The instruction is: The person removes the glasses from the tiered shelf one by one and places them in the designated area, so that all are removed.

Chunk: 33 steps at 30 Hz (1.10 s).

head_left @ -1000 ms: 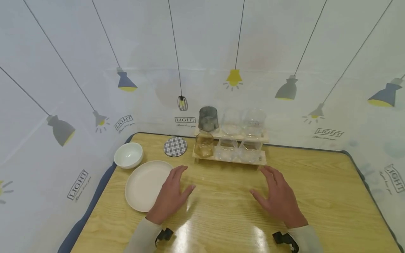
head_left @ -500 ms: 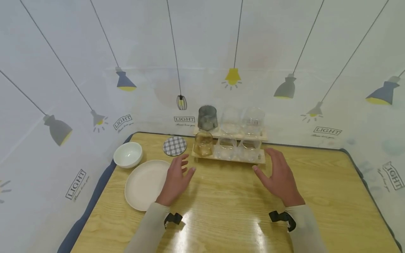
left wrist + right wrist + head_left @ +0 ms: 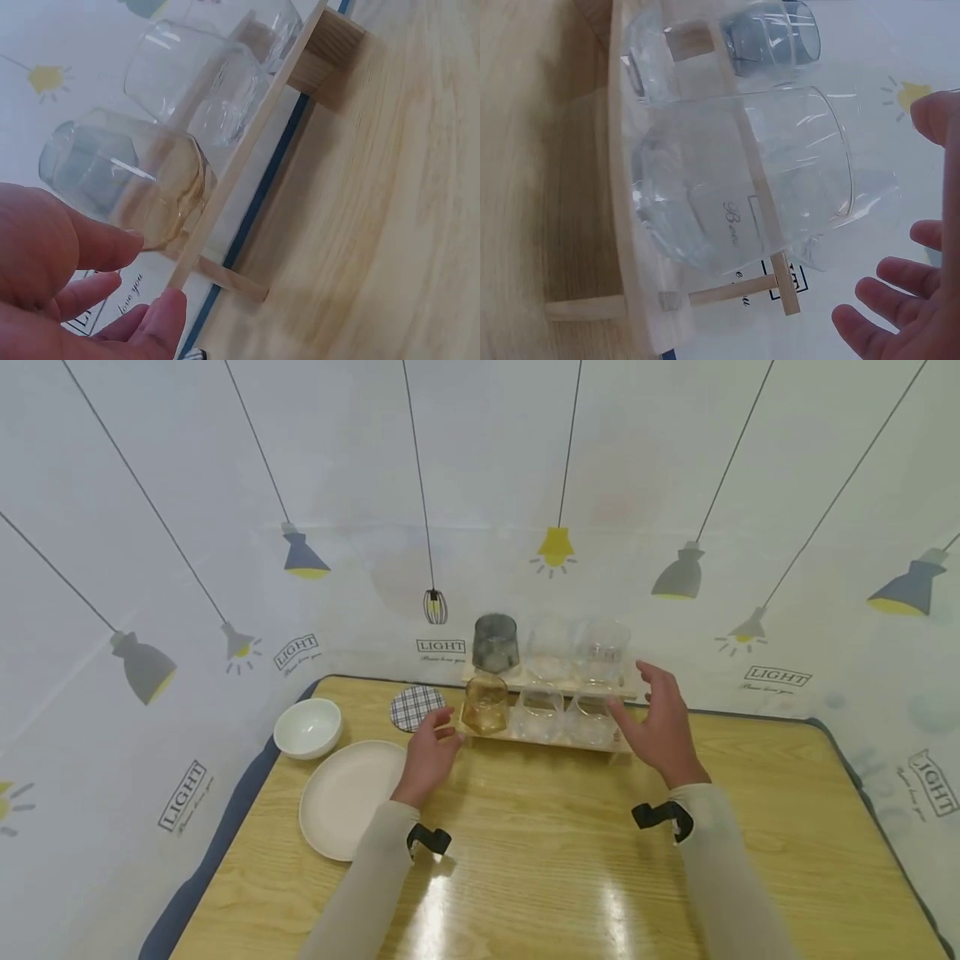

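A two-tier wooden rack [image 3: 551,739] holds several drinking glasses at the back of the table. My left hand [image 3: 429,760] is at the rack's left end, fingers slightly bent, close to the amber glass [image 3: 486,706]. In the left wrist view a fingertip [image 3: 169,311] meets or nearly meets the shelf's end; contact is unclear. My right hand [image 3: 663,727] is at the rack's right end, thumb and fingers spread, beside a clear glass [image 3: 592,718] on the lower tier. In the right wrist view a gap shows between that hand and the clear glass [image 3: 742,180].
On the upper tier stand a grey glass [image 3: 495,643] and clear glasses. A checked round coaster [image 3: 416,706], a white bowl [image 3: 307,728] and a cream plate [image 3: 341,810] lie to the left. Behind the rack rises a lamp-printed wall covering [image 3: 360,602].
Both hands have moved forward across the table to the two ends of the rack. The left also shifted slightly right. The rack and glasses have stayed in place.
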{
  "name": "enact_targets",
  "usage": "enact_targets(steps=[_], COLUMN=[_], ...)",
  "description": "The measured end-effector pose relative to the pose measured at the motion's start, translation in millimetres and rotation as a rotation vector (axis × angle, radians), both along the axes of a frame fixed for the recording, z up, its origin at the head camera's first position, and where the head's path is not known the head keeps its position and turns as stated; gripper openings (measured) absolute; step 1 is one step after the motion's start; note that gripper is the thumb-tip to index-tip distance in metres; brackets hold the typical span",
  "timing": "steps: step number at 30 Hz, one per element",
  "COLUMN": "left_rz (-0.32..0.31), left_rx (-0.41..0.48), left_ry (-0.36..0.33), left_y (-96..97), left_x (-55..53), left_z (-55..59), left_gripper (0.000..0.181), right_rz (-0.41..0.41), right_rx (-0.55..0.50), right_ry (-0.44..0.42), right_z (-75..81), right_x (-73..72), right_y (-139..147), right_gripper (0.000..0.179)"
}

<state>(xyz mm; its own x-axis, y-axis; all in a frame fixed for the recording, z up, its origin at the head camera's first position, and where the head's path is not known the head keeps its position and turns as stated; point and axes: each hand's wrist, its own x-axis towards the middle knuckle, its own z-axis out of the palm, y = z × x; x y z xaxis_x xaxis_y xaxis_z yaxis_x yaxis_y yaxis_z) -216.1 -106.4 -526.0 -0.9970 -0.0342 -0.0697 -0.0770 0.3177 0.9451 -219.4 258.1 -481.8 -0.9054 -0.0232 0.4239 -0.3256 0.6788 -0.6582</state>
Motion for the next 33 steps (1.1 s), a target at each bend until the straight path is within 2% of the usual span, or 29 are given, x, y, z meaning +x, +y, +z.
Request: enact_targets(steps=[5,11,15,22,27,33], left_rz=[0.008,0.013,0.023,0.067,0.068,0.071], left_rx=[0.003,0.136,0.204,0.212,0.232,0.240], left_ry=[-0.036,-0.080,-0.096,-0.088,-0.071,-0.078], left_y=[-1.7,1.0,5.4,11.3,13.7,13.1], left_x=[-12.8,-24.7,-26.4,-26.4,-27.6,-26.5], left_z=[-10.6,-22.9,-24.5,-26.2,-30.0,-28.5], left_gripper=[0.051,0.047,0.044,0.038,0.037,0.036], right_rz=[0.001,0.031,0.036,0.042,0.040,0.040], right_rx=[-0.089,-0.194,-0.223,-0.225,-0.204,-0.213], right_ry=[-0.086,-0.159,-0.202,-0.307,-0.297,-0.262], right_z=[4.5,12.4,17.7,17.0,13.4,12.1], right_x=[-23.4,-44.6,-52.9,-63.0,-67.9,-70.5], right_y=[1.0,-0.7,-2.9,-1.9,-0.2,-1.0], right_gripper=[0.081,0.088,0.091,0.103,0.101,0.096])
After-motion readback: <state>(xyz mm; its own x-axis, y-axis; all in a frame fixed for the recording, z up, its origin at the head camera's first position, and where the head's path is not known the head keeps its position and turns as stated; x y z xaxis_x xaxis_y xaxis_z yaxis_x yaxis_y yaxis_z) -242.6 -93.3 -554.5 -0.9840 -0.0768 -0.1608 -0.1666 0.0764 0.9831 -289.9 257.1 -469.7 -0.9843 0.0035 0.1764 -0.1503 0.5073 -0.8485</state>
